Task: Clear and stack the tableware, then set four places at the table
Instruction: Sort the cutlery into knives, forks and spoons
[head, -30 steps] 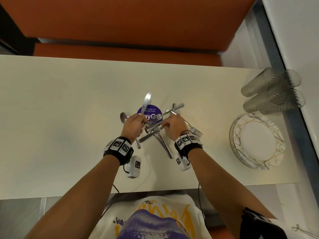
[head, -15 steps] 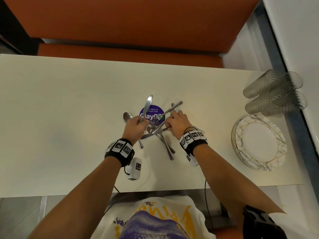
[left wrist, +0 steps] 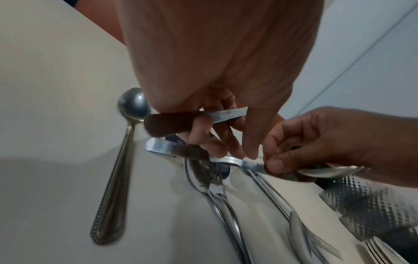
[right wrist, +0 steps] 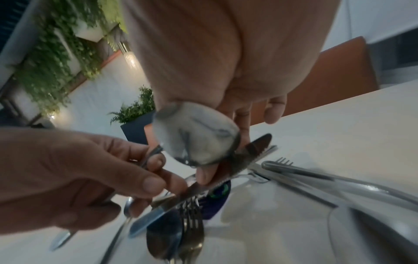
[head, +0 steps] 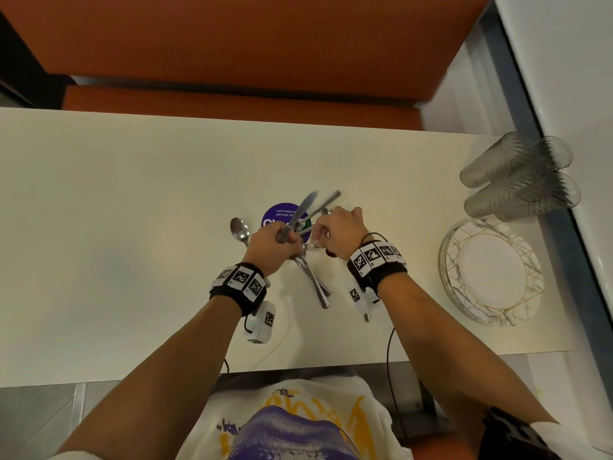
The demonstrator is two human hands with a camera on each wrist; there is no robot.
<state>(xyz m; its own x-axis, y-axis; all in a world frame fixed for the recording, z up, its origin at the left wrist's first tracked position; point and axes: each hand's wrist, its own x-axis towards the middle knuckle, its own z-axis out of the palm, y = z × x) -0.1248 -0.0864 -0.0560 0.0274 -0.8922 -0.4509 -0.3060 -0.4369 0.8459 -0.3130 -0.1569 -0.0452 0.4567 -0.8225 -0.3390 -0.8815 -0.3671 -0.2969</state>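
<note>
My left hand (head: 280,240) grips a table knife (head: 303,207) by the handle, blade pointing away and to the right. My right hand (head: 326,232) holds a spoon (right wrist: 196,135) and a second, serrated knife (right wrist: 251,159) together, with a handle (head: 331,198) sticking out beyond the knuckles. The two hands almost touch above a small heap of forks and spoons (head: 315,283) lying on the cream table (head: 132,227). One beaded spoon (head: 240,229) lies alone just left of my left hand. More forks (right wrist: 316,178) lie to the right.
A stack of white, gold-patterned plates (head: 491,273) sits at the table's right end, with several ribbed glasses (head: 520,180) lying beside it at the far corner. A purple round sticker (head: 277,215) lies under the cutlery. An orange bench (head: 232,101) runs along the far side.
My right hand has moved left toward my left hand, carrying its cutlery. The knife in my left hand now tilts further right. The lone spoon has stayed put.
</note>
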